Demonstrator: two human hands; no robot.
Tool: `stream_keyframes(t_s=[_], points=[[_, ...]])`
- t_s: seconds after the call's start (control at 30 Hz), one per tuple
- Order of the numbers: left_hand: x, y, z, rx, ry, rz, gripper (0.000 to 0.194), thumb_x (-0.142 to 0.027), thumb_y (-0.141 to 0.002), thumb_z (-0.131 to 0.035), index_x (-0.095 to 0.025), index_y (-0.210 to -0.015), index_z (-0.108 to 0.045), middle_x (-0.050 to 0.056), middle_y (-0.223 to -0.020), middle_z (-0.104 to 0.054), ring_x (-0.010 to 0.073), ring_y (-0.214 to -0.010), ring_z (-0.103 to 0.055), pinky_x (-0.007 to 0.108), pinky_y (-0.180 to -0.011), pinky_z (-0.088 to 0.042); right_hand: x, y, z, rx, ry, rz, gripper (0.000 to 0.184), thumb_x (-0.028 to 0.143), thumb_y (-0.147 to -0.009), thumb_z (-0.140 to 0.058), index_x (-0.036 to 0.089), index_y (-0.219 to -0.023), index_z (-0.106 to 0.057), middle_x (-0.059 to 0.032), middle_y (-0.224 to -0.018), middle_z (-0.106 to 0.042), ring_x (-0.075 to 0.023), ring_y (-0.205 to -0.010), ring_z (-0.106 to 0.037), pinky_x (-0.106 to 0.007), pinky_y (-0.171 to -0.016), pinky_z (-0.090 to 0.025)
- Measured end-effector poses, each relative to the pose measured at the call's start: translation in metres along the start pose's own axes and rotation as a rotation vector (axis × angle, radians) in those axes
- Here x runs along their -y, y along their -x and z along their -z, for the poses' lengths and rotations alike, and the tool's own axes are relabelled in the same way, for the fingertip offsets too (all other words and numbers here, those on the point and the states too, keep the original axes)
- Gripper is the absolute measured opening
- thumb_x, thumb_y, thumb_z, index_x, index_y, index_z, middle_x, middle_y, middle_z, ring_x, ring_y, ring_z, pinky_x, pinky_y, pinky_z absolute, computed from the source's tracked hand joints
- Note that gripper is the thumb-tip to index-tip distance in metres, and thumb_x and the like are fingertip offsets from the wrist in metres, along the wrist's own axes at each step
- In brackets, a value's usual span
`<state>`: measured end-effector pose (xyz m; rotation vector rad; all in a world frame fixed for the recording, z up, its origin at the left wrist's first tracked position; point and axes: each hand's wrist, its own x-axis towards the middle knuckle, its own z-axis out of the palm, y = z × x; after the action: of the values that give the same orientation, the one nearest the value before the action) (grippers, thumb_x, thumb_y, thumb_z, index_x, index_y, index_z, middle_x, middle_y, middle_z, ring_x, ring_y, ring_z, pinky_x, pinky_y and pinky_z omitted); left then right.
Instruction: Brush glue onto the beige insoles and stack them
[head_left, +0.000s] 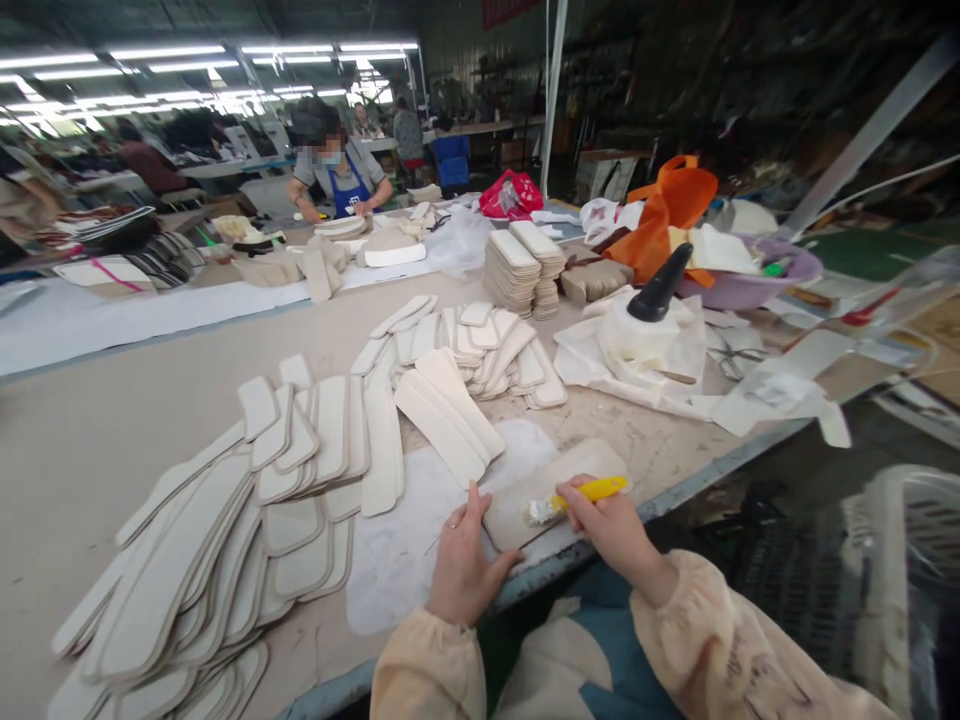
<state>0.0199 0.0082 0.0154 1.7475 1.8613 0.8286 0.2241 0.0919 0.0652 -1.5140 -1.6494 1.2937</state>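
My right hand is closed around the yellow handle of a brush. Its bristles, smeared with a white paste, touch a beige oblong panel lying at the table's near edge. At the left end of this panel is my left hand, thumb and fingers spread apart, touching its edge. A white sheet lies partly under the panel. Just beyond my left hand, a few pale strips are fanned out.
Overlapping stacks of pale panels cover the left. Behind the sheet sit more panels and neat piles. A white container with a black cone stands right, near scissors and a purple basin. Across the table, a person works.
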Motion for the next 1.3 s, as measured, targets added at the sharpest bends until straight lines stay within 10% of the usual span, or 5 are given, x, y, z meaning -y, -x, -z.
stream_keyframes(t_s=[0.1,0.3,0.53,0.83,1.3], points=[[-0.001,0.0,0.001,0.002,-0.002,-0.008,0.108,-0.033,-0.066,-0.077,-0.02,-0.149,-0.009,0.011,-0.129,-0.059,0.0282,-0.119,-0.051,0.047,-0.103,-0.039,0.006,0.004,0.009,-0.102,0.026,0.079,0.031,0.043,-0.089,-0.049,0.022,-0.067,-0.053,0.0041,-0.049,-0.05,-0.0142,-0.051,-0.052,-0.027,-0.06,-0.043],[-0.001,0.0,0.001,0.015,-0.008,-0.005,0.105,-0.031,-0.068,-0.075,-0.019,-0.149,-0.009,0.011,-0.129,-0.059,0.0272,-0.119,-0.051,0.045,-0.102,-0.039,0.013,0.013,-0.027,0.175,-0.113,0.136,0.025,0.041,-0.091,-0.048,0.021,-0.081,-0.058,0.0042,-0.056,-0.054,-0.0131,-0.053,-0.054,-0.025,-0.055,-0.042],[-0.002,-0.001,0.001,0.019,-0.027,0.015,0.1,-0.032,-0.068,-0.076,-0.019,-0.147,-0.017,0.012,-0.131,-0.057,0.0271,-0.121,-0.049,0.045,-0.104,-0.038,0.001,-0.008,0.0,-0.085,-0.082,0.049,0.026,0.044,-0.088,-0.051,0.021,-0.076,-0.055,0.0056,-0.049,-0.051,-0.0118,-0.045,-0.048,-0.024,-0.05,-0.039],[0.001,-0.001,-0.001,0.023,-0.072,-0.006,0.105,-0.033,-0.072,-0.073,-0.02,-0.149,-0.003,0.01,-0.129,-0.06,0.0271,-0.119,-0.051,0.045,-0.102,-0.04,0.003,-0.006,-0.032,0.048,-0.148,-0.017,0.029,0.045,-0.088,-0.047,0.021,-0.072,-0.054,0.0062,-0.046,-0.051,-0.01,-0.038,-0.044,-0.022,-0.042,-0.037],[0.006,-0.003,-0.004,-0.011,-0.168,-0.037,0.095,-0.038,-0.077,-0.067,-0.019,-0.149,-0.008,0.009,-0.125,-0.062,0.0275,-0.117,-0.054,0.047,-0.1,-0.044,-0.021,-0.032,0.105,-0.317,0.23,0.126,0.031,0.043,-0.089,-0.049,0.02,-0.073,-0.061,-0.0002,-0.058,-0.061,-0.0168,-0.059,-0.06,-0.027,-0.063,-0.043]])
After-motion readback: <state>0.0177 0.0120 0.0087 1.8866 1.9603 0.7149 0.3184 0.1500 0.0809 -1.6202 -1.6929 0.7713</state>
